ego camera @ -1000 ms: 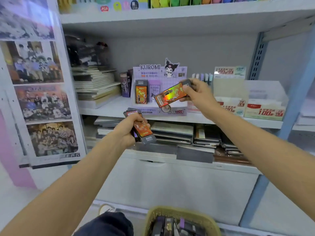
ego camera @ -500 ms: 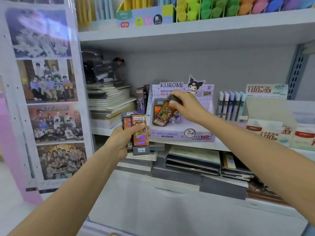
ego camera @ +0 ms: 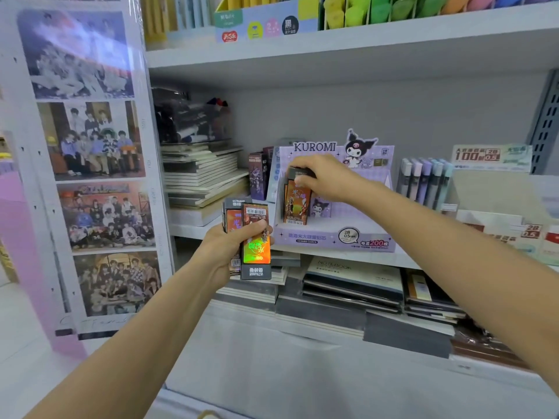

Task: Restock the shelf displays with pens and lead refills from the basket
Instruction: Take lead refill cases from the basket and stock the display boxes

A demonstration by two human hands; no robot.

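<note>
My right hand (ego camera: 328,179) pinching an orange lead-refill box (ego camera: 296,204) upright at the lilac Kuromi display's (ego camera: 332,237) left edge, open tray room rightward, my left hand (ego camera: 225,246) gripping stacked orange boxes (ego camera: 255,241).

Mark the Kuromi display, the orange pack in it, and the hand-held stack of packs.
Kuromi display (ego camera: 305,237): head view, lilac front strip.
Orange pack (ego camera: 296,204): head view, its orange face.
Stack (ego camera: 256,247): head view, top pack's holographic panel.
</note>
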